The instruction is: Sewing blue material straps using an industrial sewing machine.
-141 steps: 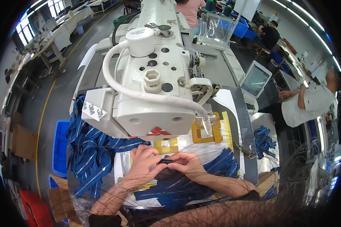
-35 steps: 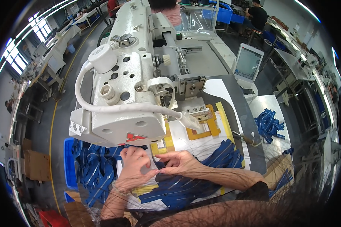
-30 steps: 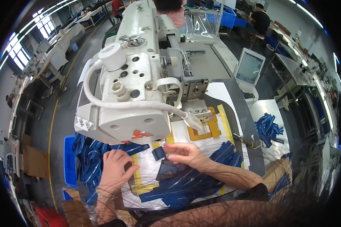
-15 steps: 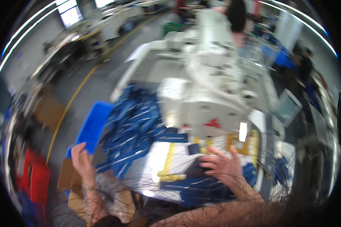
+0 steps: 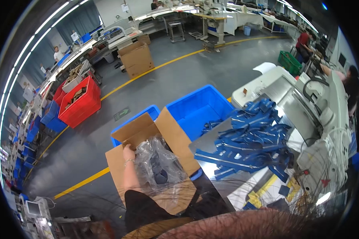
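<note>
Open carton (image 5: 117,165) with clear plastic bag (image 5: 146,162), viewed from above; clock positions are read from the bag. The left hand (image 5: 129,153) lies between 9 and 10 o'clock, at the carton's far left corner, just beside the bag. Its fingers are bent, but whether they grasp the bag's edge, the cardboard or nothing cannot be told. A bracelet (image 5: 129,160) circles the wrist, and a dark sleeve (image 5: 141,204) enters from between 6 and 7 o'clock. The right hand lies outside the view, so the state of its fingers cannot be told. The bag sits crumpled inside the carton, with dark blue pieces (image 5: 160,176) in its nearer part (their number is unclear).

At 1 o'clock, just beyond the carton's right flap, stands a large blue bin (image 5: 199,110); a second blue bin (image 5: 149,111) shows partly behind the far flap. Between 2 and 3 o'clock, the bench (image 5: 207,144) carries a tangled heap of blue zipper strips (image 5: 253,139). A small dark blue square (image 5: 284,190) lies between 3 and 4 o'clock, near the white sewing machine (image 5: 323,159) at 3 o'clock. On the floor, a red crate (image 5: 80,103) stands at 10 o'clock, across a yellow line (image 5: 127,83).
</note>
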Demonstrator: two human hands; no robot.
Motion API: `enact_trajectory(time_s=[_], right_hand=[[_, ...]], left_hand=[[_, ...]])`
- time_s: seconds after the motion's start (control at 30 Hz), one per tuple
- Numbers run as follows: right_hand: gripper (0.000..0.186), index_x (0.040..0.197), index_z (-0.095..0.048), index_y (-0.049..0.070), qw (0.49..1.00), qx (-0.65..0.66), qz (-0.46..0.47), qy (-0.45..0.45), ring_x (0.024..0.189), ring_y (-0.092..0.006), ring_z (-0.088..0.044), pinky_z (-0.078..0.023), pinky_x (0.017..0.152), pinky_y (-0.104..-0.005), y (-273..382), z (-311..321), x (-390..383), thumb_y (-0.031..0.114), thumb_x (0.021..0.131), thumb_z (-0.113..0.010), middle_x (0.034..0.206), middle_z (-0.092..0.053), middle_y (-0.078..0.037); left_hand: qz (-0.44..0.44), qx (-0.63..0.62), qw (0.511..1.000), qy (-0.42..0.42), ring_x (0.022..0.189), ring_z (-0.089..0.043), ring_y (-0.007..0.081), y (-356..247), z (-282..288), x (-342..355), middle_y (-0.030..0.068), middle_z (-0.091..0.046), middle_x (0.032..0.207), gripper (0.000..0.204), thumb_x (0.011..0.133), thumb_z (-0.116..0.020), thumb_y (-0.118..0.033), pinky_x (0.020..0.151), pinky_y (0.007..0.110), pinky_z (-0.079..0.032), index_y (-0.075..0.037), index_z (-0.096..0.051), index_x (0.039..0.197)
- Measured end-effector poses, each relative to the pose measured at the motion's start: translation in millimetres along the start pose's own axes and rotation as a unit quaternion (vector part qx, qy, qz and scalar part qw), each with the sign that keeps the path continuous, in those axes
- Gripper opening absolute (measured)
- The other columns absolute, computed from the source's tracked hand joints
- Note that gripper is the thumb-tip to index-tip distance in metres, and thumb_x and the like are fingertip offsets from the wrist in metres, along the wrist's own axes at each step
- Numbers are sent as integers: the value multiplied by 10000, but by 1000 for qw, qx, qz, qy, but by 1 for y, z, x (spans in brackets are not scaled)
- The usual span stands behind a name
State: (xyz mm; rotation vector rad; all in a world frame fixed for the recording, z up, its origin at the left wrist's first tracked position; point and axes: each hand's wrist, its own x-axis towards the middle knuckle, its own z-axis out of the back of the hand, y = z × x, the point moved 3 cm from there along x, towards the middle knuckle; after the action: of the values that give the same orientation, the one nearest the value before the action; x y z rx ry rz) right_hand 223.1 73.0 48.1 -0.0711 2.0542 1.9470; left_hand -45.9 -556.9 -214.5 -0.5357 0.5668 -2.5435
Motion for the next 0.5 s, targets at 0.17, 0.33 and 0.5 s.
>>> enact_trajectory(time_s=[0.17, 0.33, 0.5], right_hand=[[290, 1206, -553, -16, 995, -75, 43, 57, 958, -133, -572, -430, 875, -267, 2, -62, 29, 46, 926, -508, 1124, -608, -86], [268, 1189, -565, -4, 993, 12, 14, 116, 931, -132, -582, -437, 864, -266, -12, -122, 47, 74, 939, -506, 1090, -620, -82], [283, 1181, -567, -1, 984, 45, 35, 168, 925, -200, -600, -467, 848, -281, -25, -169, 74, 143, 944, -513, 1088, -613, -106]], left_hand=[[95, 12, 995, 37, 923, -636, 354, 6, -47, 21, 209, -656, 977, 288, 738, -625, -77, 815, 414, -511, -44, -653, 1023], [144, 41, 984, 101, 945, -639, 328, 15, -82, 14, 169, -664, 998, 329, 698, -719, -146, 823, 411, -511, -85, -669, 1018], [132, 82, 975, 162, 935, -639, 302, 33, -108, 15, 118, -652, 1030, 271, 728, -704, -204, 806, 404, -517, -134, -689, 989]])
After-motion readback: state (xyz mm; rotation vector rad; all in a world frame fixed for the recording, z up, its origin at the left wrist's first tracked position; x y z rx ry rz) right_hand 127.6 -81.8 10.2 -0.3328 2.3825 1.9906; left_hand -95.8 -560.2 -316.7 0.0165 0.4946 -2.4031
